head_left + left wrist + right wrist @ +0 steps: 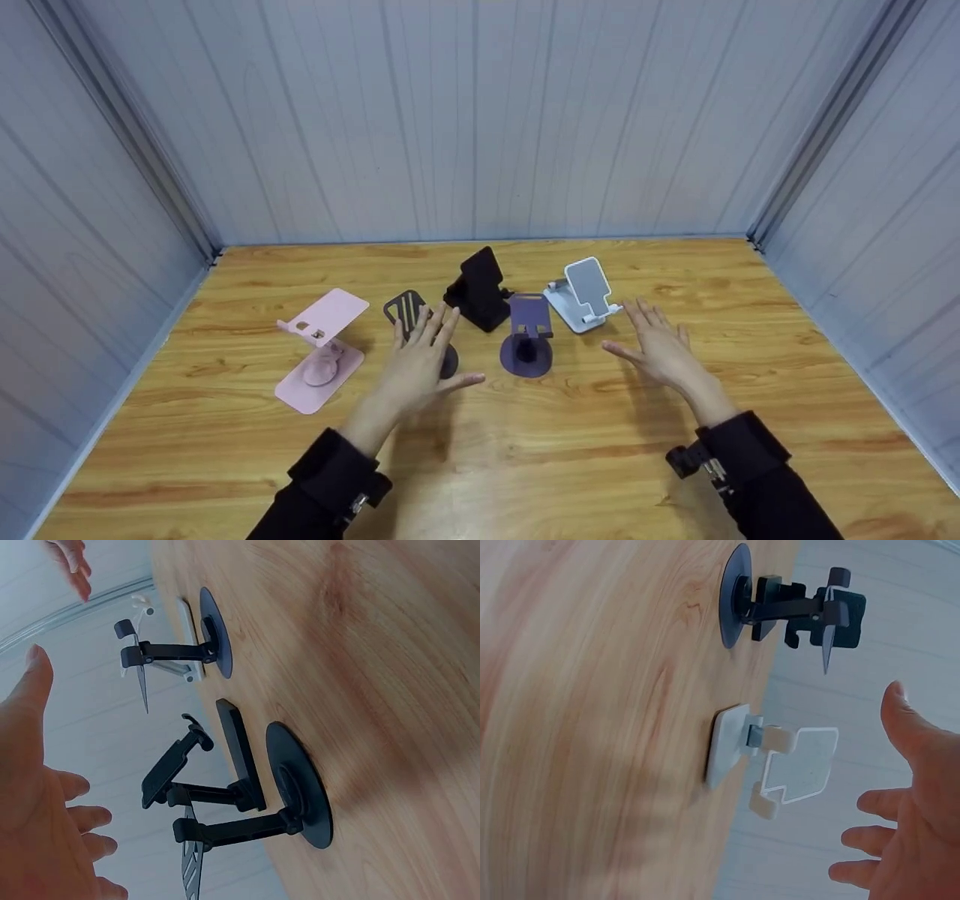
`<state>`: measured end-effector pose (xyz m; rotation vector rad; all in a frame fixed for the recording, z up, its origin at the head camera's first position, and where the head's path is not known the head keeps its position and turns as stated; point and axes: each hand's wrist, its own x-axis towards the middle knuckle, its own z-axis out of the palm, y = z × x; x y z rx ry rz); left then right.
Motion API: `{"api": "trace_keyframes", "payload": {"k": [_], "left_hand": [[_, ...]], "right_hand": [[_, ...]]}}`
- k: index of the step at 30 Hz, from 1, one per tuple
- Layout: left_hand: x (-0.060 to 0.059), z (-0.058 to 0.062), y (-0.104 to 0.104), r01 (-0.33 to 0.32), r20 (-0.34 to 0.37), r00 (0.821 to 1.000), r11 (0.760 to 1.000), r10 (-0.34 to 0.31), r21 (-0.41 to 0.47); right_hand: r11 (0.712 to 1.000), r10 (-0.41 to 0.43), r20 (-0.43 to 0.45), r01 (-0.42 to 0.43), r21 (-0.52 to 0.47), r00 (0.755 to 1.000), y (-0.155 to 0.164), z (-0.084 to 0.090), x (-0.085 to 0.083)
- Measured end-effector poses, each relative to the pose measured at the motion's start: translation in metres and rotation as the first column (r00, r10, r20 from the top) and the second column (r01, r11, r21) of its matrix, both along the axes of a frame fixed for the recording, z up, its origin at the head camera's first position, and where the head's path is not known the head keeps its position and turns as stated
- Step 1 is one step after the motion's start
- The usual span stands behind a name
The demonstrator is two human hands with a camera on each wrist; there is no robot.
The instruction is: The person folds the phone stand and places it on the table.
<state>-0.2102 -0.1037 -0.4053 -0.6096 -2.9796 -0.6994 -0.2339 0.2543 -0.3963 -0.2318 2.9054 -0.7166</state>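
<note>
My left hand (418,367), fingers straight and spread, is over the table and overlaps a dark grey phone stand (406,306) with a slotted plate and round base, partly hidden behind it. To its left stands a pink phone stand (322,319) with a rectangular base. My right hand (660,349), also with extended fingers and thumb apart, is just right of a white phone stand (577,304) with a grey pad. Between the hands are a purple phone stand (527,356) on a round base and a black phone stand (480,292) behind it. Neither hand holds anything.
The stands are on a wood-patterned table (525,465). A pale panel wall (480,120) rises along its back edge, and further panels flank it at left (90,247) and right (877,247). Both wrists carry small black strapped-on devices.
</note>
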Motion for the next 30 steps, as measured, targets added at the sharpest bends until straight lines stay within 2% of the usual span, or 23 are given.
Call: {"api": "trace_keyframes", "payload": {"k": [5, 10, 18, 23, 28, 30], "left_hand": [[0.0, -0.004, 0.001, -0.023, -0.021, 0.999, 0.998, 0.024, 0.065], [0.001, -0.012, 0.004, -0.045, -0.074, 0.996, 0.988, 0.056, 0.15], [0.003, -0.023, 0.013, -0.056, -0.151, 0.983, 0.956, 0.103, 0.287], [0.005, -0.03, 0.02, -0.045, -0.204, 0.971, 0.937, 0.122, 0.347], [0.008, -0.034, 0.028, -0.029, -0.197, 0.973, 0.917, 0.117, 0.398], [0.006, -0.041, 0.029, -0.016, -0.203, 0.973, 0.906, 0.113, 0.424]], "right_hand": [[0.999, -0.037, 0.004, 0.037, -0.011, 0.999, 0.003, -0.007, -0.011], [0.997, -0.063, -0.015, 0.062, -0.049, 0.998, 0.003, -0.014, -0.025], [0.967, -0.126, -0.032, 0.116, -0.225, 0.991, -0.001, -0.028, -0.047], [0.957, -0.147, -0.007, 0.14, -0.255, 0.989, -0.003, -0.034, -0.059], [0.946, -0.18, -0.004, 0.172, -0.275, 0.984, -0.006, -0.039, -0.07], [0.935, -0.206, -0.013, 0.193, -0.299, 0.978, -0.009, -0.041, -0.074]]}}
